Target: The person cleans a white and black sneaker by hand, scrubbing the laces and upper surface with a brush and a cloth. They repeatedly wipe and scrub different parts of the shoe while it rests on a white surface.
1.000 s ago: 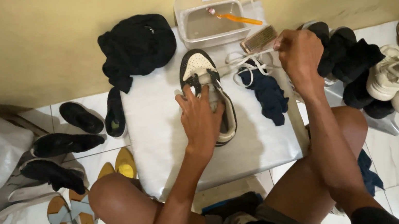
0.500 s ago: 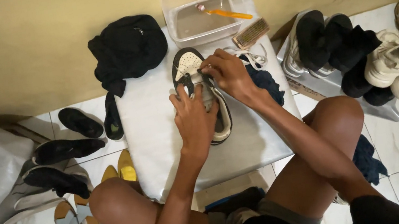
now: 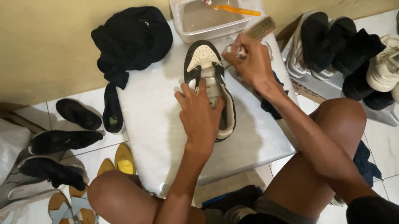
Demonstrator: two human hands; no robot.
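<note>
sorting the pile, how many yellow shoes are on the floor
2. Both lie side by side on the white floor tiles left of the low table: one yellow shoe near the table edge, the other just left of it, partly hidden behind the person's knee. More may be hidden.

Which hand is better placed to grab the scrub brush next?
Right hand, probably: it sits beside the brush. Left hand lies flat on the sneaker, steadying it.

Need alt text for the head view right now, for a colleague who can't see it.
Seated person's left hand presses a black-and-cream sneaker onto a low white table; right hand grips something pale beside it. Behind: clear plastic tub holding an orange toothbrush.
</note>
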